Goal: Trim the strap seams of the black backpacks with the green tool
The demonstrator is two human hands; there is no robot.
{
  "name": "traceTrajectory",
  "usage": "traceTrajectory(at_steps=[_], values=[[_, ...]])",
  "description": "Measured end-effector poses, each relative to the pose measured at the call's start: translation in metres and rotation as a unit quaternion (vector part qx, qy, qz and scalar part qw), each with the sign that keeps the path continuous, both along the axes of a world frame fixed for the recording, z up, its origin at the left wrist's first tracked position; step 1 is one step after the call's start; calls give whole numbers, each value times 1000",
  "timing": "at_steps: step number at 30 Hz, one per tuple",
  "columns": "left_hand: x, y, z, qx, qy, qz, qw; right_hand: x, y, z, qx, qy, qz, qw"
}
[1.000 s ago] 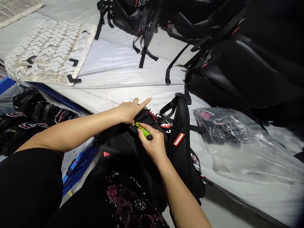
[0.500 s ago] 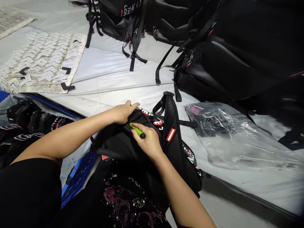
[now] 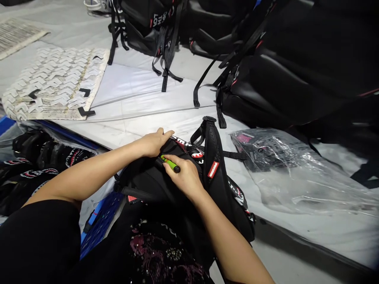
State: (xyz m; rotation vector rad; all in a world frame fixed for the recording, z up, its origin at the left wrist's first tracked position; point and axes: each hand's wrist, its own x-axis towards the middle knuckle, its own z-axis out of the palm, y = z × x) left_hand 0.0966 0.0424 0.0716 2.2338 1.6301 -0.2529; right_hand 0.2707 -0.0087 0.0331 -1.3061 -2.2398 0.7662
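A black backpack (image 3: 174, 193) with shark-mouth prints and a red label on its strap lies at the table's front edge, against my body. My right hand (image 3: 185, 175) is closed round a green tool (image 3: 171, 163) with a black end, whose tip touches the black fabric. Just to the left, my left hand (image 3: 155, 142) grips the top edge of the backpack, its fingertips partly hidden by the fabric.
More black backpacks (image 3: 275, 83) stand along the back and right, straps trailing. A clear plastic bag (image 3: 284, 177) lies right of my hands. White angled pieces cover a board (image 3: 99, 85) at left; shark-print items (image 3: 56, 157) fill a container below.
The view has shifted slightly, so the surroundings sit a little lower. Both hands keep nearly the same places on the backpack, with the green tool still in my right hand.
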Motion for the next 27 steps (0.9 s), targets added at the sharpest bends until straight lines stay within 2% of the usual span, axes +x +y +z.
traceTrajectory(at_steps=[7, 9, 12, 16, 21, 24, 26, 27], values=[[-1, 1, -2, 2, -5, 4, 1000, -3, 3, 3, -12, -20, 9, 1000], [-4, -1, -3, 9, -12, -3, 1000, -6, 1, 6, 0, -44, -1, 999], [-9, -2, -5, 17, -16, 0, 1000, -10, 0, 13, -9, -47, 18, 999], [-16, 4, -14, 23, -20, 7, 1000, -13, 2, 16, -12, -89, 9, 996], [-30, 14, -29, 28, -30, 2, 999, -18, 10, 13, -19, -70, 10, 997], [-39, 20, -37, 31, -49, -11, 998, 0, 8, 28, 5, 4, 8, 1000], [-42, 22, -40, 33, -57, -15, 998, 30, -4, 42, 75, 119, -34, 990], [-44, 22, -41, 34, -59, -14, 998, 52, -12, 48, 126, 180, -79, 972]])
